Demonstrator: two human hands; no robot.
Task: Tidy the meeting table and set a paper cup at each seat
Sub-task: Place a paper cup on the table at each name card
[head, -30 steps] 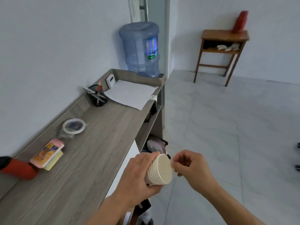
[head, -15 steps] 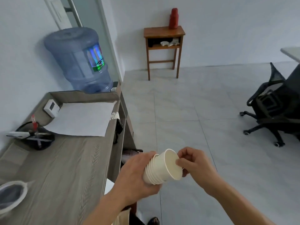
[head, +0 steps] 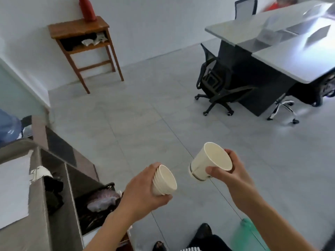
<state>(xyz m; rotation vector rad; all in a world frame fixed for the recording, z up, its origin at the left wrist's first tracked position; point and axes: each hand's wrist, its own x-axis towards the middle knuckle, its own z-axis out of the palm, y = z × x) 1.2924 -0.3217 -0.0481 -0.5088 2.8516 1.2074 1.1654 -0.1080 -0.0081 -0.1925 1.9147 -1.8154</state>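
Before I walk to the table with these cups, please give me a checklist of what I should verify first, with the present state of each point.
1. Single cup apart from the stack: ok, the right hand holds it alone.
2. Stack gripped securely: ok, the left hand wraps round it.
3. Cup empty inside: ok.
4. Floor toward the table free: ok, only a chair at the table's near side.
5. Table top tidy: cannot tell, it is blurred.
6. Enough cups for all seats: cannot tell.
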